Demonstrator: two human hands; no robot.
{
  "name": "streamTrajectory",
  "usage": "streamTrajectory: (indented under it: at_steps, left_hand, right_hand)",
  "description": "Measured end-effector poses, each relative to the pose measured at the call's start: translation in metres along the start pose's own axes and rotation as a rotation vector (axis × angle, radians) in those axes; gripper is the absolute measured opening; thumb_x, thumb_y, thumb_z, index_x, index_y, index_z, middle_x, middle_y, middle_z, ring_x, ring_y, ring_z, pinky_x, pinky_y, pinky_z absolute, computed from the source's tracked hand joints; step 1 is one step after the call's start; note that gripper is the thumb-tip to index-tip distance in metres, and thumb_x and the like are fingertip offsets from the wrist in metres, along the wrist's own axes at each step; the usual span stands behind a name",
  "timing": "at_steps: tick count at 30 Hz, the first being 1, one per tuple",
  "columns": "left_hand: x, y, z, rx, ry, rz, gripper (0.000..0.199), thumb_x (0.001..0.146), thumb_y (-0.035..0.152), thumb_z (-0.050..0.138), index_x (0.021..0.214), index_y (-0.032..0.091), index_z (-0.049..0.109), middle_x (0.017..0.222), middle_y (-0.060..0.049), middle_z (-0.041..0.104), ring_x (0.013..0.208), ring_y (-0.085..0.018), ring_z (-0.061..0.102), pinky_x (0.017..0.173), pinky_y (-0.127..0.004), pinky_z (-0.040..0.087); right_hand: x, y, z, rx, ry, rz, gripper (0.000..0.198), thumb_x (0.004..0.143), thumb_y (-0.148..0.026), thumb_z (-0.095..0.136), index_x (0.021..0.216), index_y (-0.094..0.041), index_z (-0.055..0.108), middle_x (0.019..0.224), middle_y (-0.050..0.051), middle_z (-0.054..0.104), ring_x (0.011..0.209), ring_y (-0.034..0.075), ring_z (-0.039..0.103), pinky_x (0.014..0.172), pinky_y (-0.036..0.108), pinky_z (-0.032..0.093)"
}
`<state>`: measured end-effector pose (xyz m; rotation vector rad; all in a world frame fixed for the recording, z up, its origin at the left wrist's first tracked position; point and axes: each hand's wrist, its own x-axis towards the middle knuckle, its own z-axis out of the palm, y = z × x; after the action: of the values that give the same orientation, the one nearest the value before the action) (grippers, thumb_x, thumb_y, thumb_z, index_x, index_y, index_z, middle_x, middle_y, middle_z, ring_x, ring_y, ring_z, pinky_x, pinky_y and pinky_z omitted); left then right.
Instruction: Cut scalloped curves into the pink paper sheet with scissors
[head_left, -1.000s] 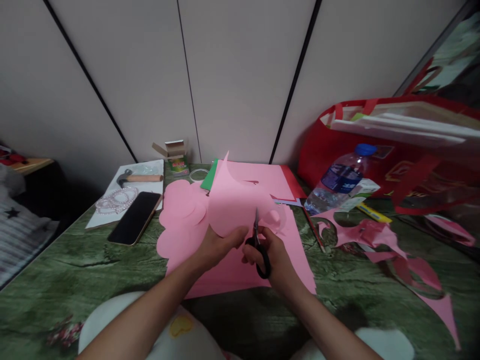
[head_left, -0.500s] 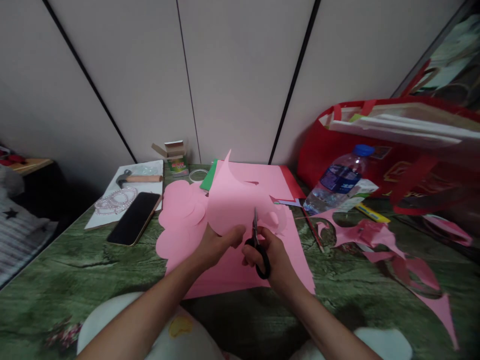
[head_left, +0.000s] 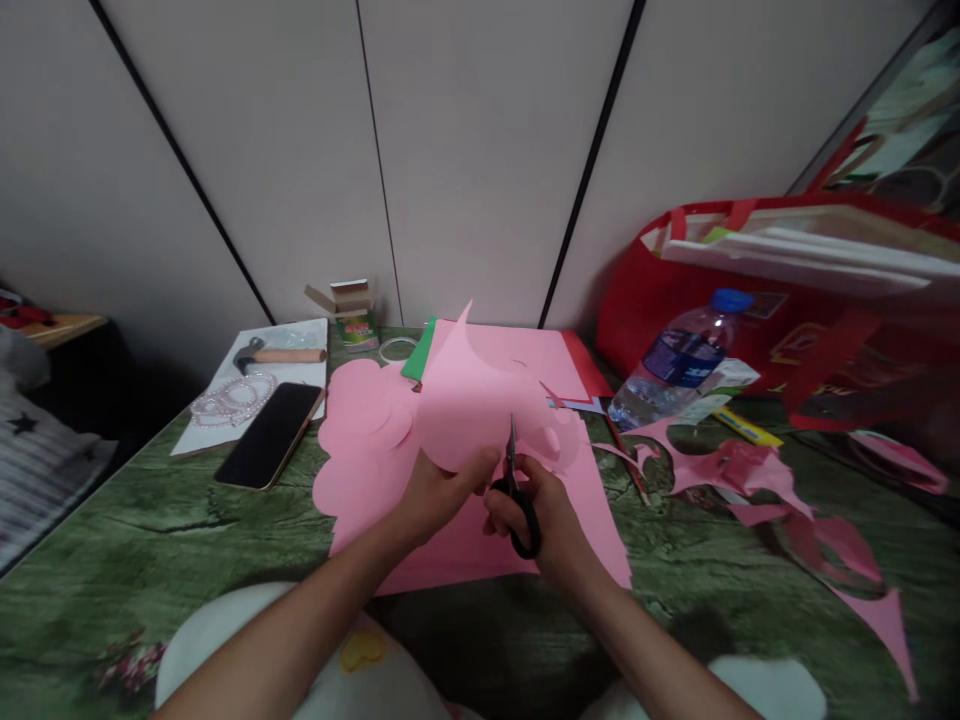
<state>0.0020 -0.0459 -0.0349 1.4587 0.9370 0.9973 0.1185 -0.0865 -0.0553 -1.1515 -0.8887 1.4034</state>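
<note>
My left hand [head_left: 448, 495] pinches the lower edge of a pink paper sheet [head_left: 469, 400], which stands up with a pointed tip at its top. In my right hand [head_left: 541, 510] are black-handled scissors [head_left: 517, 500], their blades upright against the sheet and looking nearly closed. A curled cut strip hangs at the sheet's right side. Beneath both hands lies a stack of pink paper [head_left: 585, 530]. Scalloped pink paper cutouts [head_left: 356, 430] rest on the stack's left part.
Left are a black phone [head_left: 270, 435], a hammer [head_left: 281, 355] and a bead string [head_left: 232, 398]; behind them stands a small open box [head_left: 354, 318]. To the right are a water bottle [head_left: 679, 355], a pencil [head_left: 628, 465], pink scraps [head_left: 750, 475] and a red bag [head_left: 750, 320].
The pink sheet has shifted and turned slightly to the right, its tip moving the same way. My left hand has moved a little closer to the scissors, while my right hand stays almost in place.
</note>
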Motion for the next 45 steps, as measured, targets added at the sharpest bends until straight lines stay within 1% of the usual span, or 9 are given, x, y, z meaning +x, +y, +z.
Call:
streamTrajectory:
  at_steps: [5,10,15,20,25,28,32,41,45]
  left_hand:
    - [-0.0010,-0.0002,0.0010,0.020,0.033,0.017,0.020,0.072,0.027,0.056,0.055,0.016,0.052,0.048,0.003,0.052,0.045,-0.010,0.050,0.042,-0.020,0.040]
    - [-0.0012,-0.0028,0.0004,0.071,-0.020,0.041,0.018,0.072,0.029,0.056,0.060,0.016,0.058,0.053,0.001,0.060,0.051,-0.012,0.055,0.050,-0.022,0.045]
    - [-0.0011,-0.0018,-0.0007,0.091,-0.045,0.052,0.018,0.072,0.029,0.056,0.060,0.016,0.059,0.055,0.000,0.061,0.056,-0.014,0.057,0.055,-0.024,0.047]
    - [-0.0005,-0.0015,-0.0003,0.079,-0.065,0.029,0.022,0.072,0.031,0.055,0.057,0.016,0.060,0.053,-0.002,0.061,0.057,-0.015,0.057,0.054,-0.025,0.048]
    - [0.0002,-0.0024,-0.0008,0.086,-0.060,0.064,0.022,0.073,0.030,0.055,0.056,0.016,0.060,0.051,-0.001,0.059,0.055,-0.014,0.056,0.054,-0.024,0.047]
    - [0.0005,-0.0030,-0.0012,0.075,-0.055,0.056,0.022,0.073,0.029,0.055,0.056,0.016,0.059,0.051,0.000,0.059,0.054,-0.013,0.056,0.053,-0.024,0.046]
    - [0.0005,-0.0027,-0.0011,0.056,-0.085,0.066,0.023,0.074,0.029,0.054,0.055,0.016,0.059,0.050,0.001,0.058,0.052,-0.012,0.055,0.052,-0.022,0.046]
    - [0.0003,-0.0006,-0.0017,-0.025,-0.141,0.035,0.019,0.076,0.025,0.052,0.060,0.016,0.056,0.048,0.003,0.058,0.046,-0.010,0.055,0.046,-0.020,0.044]
    - [0.0007,-0.0025,-0.0033,-0.035,-0.111,0.015,0.015,0.074,0.024,0.054,0.061,0.016,0.054,0.049,0.003,0.057,0.046,-0.010,0.054,0.045,-0.020,0.043]
  right_hand:
    - [-0.0011,-0.0001,-0.0010,-0.125,-0.029,-0.066,0.034,0.058,-0.036,0.068,0.078,-0.020,0.044,0.043,-0.008,0.052,0.042,0.013,0.053,0.042,0.025,0.039]
    - [0.0023,0.0031,-0.0044,-0.077,0.018,-0.093,0.037,0.056,-0.031,0.071,0.078,-0.020,0.044,0.053,-0.005,0.056,0.050,0.016,0.056,0.051,0.029,0.041]
    - [0.0023,0.0016,-0.0060,-0.087,0.008,-0.109,0.038,0.055,-0.032,0.073,0.078,-0.020,0.045,0.061,-0.001,0.058,0.055,0.017,0.056,0.055,0.030,0.041]
    - [0.0014,0.0002,-0.0050,-0.089,0.009,-0.113,0.037,0.055,-0.033,0.072,0.077,-0.020,0.045,0.059,-0.002,0.057,0.054,0.017,0.055,0.055,0.030,0.040]
    - [0.0017,0.0001,-0.0052,-0.109,0.024,-0.098,0.037,0.055,-0.034,0.072,0.077,-0.021,0.045,0.060,-0.001,0.058,0.055,0.018,0.056,0.055,0.031,0.040]
    - [0.0024,0.0004,-0.0053,-0.121,0.022,-0.106,0.035,0.056,-0.033,0.070,0.077,-0.020,0.045,0.058,-0.002,0.057,0.054,0.018,0.055,0.052,0.030,0.038]
    - [0.0030,0.0010,-0.0051,-0.112,0.013,-0.114,0.034,0.056,-0.030,0.069,0.077,-0.020,0.044,0.056,-0.003,0.056,0.051,0.016,0.053,0.051,0.029,0.037]
    - [0.0019,-0.0024,-0.0040,-0.084,0.011,-0.096,0.035,0.056,-0.031,0.069,0.078,-0.021,0.043,0.052,-0.005,0.053,0.047,0.014,0.051,0.047,0.029,0.038]
    - [0.0039,-0.0004,-0.0052,-0.081,0.021,-0.085,0.038,0.054,-0.032,0.070,0.078,-0.019,0.044,0.049,-0.006,0.052,0.044,0.013,0.050,0.045,0.028,0.039]
